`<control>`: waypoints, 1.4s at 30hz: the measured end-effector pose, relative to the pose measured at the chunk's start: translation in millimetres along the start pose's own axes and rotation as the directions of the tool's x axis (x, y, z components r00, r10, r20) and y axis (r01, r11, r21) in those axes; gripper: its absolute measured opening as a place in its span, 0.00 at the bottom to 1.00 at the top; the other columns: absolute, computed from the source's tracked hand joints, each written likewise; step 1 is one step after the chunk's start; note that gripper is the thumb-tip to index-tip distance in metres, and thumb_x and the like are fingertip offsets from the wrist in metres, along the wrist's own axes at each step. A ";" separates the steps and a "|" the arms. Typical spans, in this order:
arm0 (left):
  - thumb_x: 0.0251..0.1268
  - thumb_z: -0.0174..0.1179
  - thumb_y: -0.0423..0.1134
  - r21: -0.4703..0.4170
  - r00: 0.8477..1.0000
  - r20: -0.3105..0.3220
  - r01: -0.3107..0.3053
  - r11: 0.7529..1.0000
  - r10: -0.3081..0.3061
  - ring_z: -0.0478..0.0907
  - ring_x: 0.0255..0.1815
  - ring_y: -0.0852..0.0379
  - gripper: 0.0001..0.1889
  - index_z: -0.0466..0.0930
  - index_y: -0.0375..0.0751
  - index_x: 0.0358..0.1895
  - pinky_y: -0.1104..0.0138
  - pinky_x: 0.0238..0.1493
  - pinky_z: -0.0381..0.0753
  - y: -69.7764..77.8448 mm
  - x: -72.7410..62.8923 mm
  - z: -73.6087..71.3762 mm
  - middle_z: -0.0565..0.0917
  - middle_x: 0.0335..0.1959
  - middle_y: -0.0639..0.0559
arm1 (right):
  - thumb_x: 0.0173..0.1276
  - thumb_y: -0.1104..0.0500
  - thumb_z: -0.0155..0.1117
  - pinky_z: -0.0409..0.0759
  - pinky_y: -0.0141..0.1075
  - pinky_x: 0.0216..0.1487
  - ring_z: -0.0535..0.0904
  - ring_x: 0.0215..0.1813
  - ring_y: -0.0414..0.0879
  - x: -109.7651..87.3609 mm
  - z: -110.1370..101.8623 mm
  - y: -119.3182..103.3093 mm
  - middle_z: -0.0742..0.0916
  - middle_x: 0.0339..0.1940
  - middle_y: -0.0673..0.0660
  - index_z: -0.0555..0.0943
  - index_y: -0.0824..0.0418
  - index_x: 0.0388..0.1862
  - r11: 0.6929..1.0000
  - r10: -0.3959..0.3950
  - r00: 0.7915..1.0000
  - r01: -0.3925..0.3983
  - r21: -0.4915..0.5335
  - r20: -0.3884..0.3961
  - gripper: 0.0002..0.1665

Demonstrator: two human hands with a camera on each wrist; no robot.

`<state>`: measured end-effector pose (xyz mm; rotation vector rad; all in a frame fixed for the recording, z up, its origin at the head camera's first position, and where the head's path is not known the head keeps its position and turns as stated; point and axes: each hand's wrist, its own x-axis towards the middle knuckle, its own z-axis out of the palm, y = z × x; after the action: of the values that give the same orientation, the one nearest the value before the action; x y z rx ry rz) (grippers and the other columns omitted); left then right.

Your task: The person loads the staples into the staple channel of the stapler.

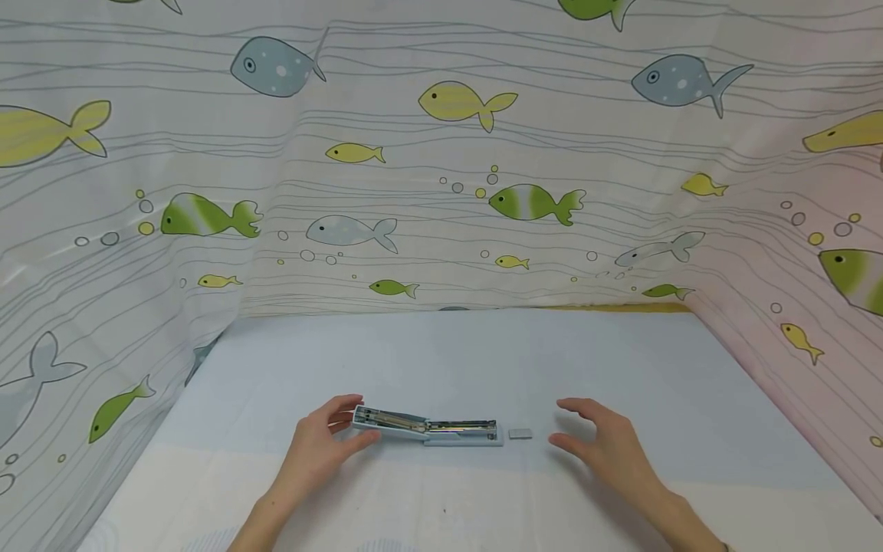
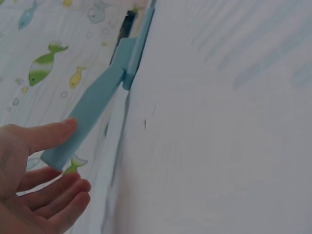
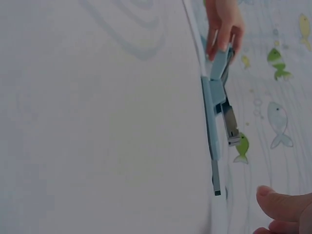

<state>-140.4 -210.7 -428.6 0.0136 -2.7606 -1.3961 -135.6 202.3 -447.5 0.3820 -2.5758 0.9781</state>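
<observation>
A light blue stapler (image 1: 461, 440) lies folded wide open on the table, its metal staple channel showing. My left hand (image 1: 329, 429) holds the end of its top arm (image 2: 92, 107), thumb on one side and fingers on the other. The arm slants up from the base in the left wrist view. Just off the base's right end lies a small grey strip of staples (image 1: 520, 434). Right of that strip is my right hand (image 1: 607, 437), thumb and forefinger spread apart with nothing between them. In the right wrist view only part of its thumb (image 3: 282, 204) and fingers shows.
A pale cloth covers the table (image 1: 483, 360). Fish-printed curtains (image 1: 441, 176) stand behind it and along both sides. Small dark marks (image 2: 145, 124) show on the cloth near the front.
</observation>
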 end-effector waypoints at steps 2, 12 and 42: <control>0.50 0.78 0.48 -0.009 1.000 -0.004 -0.002 1.000 0.001 0.83 0.55 0.48 0.34 0.78 0.44 0.62 0.59 0.59 0.83 -0.5 0.5 0.4 0.84 0.55 0.50 | 0.50 0.54 0.83 0.85 0.45 0.50 0.85 0.50 0.50 1.5 2.4 -1.0 0.89 0.49 0.48 0.85 0.57 0.52 1.000 -0.009 1.000 0.009 0.014 -0.004 0.28; 0.50 0.79 0.44 -0.034 1.000 -0.011 -0.027 0.999 0.027 0.83 0.55 0.50 0.33 0.79 0.41 0.61 0.64 0.58 0.83 -3.8 5.0 1.5 0.85 0.54 0.49 | 0.52 0.54 0.82 0.84 0.50 0.53 0.85 0.51 0.52 6.0 11.0 -5.7 0.90 0.47 0.49 0.86 0.56 0.51 0.991 0.077 0.995 -0.084 0.102 0.069 0.26; 0.51 0.78 0.42 -0.112 0.996 -0.033 -0.088 0.990 0.085 0.83 0.52 0.53 0.31 0.78 0.39 0.60 0.71 0.54 0.84 -4.4 6.1 3.5 0.86 0.51 0.50 | 0.52 0.62 0.81 0.84 0.39 0.53 0.85 0.47 0.43 10.2 33.2 -3.5 0.90 0.41 0.41 0.87 0.50 0.44 0.971 0.139 0.983 -0.159 0.177 0.119 0.20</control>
<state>-146.8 -210.6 -433.9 -0.0891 -2.6214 -1.5153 -151.3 176.0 -464.3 0.2987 -2.6468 1.2914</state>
